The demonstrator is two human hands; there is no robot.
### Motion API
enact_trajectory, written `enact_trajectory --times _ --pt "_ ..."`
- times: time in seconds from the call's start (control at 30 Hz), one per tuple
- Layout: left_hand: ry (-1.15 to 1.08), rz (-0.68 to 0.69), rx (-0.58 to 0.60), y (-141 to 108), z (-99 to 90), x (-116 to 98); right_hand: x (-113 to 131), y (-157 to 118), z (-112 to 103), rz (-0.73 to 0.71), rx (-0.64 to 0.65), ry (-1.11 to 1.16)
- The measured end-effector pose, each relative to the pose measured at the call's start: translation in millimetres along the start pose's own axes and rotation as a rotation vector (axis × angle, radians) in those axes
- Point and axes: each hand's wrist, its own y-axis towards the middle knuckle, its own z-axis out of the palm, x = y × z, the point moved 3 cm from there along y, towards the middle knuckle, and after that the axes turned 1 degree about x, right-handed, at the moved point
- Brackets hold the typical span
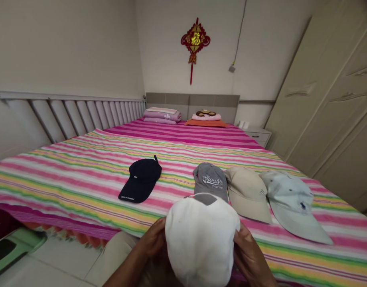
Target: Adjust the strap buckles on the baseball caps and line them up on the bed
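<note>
- A white baseball cap [203,243] is in the person's hands at the near edge of the bed, close to the camera.
- Its crown faces the camera, rounded and full, in plain, smooth-looking cloth with soft shading down the middle; at the far edge a thin white band curves over a small gap where gray shows.
- The left hand [156,239] grips the cap's left side, fingers bent and partly hidden behind it.
- The right hand [249,251] grips the opposite side, thumb against the cloth.
- Just beyond lies a gray baseball cap [210,179] with white "Always" script, its lower part hidden by the white one.
- Touching it on the right is a beige baseball cap [246,189] with a small mark on the front; next comes a pale blue baseball cap [291,199] bearing a dark blue emblem.
- A navy baseball cap [145,175] lies apart to the left, its strap end sticking up and light lettering along its visor.
- All four rest on a striped bedspread [90,175].
- The white nightstand [259,135] has its drawer closed, contents hidden; a small white object stands on top.
- The cream wardrobe [318,91] is shut, its inside hidden too.
</note>
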Motion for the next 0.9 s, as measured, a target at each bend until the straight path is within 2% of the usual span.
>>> enact_trajectory --times 0.1,0.17,0.3,0.43,0.5,0.57,0.73,0.9 --pt "-0.001 -0.024 0.116 4.9 19.2 -20.2 -6.9 -5.2 -5.8 0.044 0.033 -0.048" --pt "-0.041 -0.036 0.154 6.2 32.3 -28.0 -8.5 -7.9 -11.8 0.056 0.048 -0.076" --pt "-0.051 -0.063 0.145 5.9 50.8 -30.1 -4.7 -13.5 -21.5 0.096 0.083 -0.198" --pt "-0.002 -0.110 0.080 5.4 60.3 -21.3 7.8 -17.1 -22.2 0.018 -0.007 -0.331" --pt "0.023 -0.121 0.038 5.6 62.5 -18.3 11.7 -17.3 -18.1 0.013 -0.010 -0.354" --pt "0.057 -0.122 0.022 5.7 64.5 -18.0 13.4 -16.7 -12.2 0.037 0.054 -0.345" --pt "0.193 -0.124 0.045 3.7 69.6 -21.8 17.5 -18.5 4.9 0.066 0.316 -0.395" --pt "0.261 -0.138 0.162 -1.6 78.4 -21.5 22.9 -24.8 23.1 0.056 0.386 -0.516"
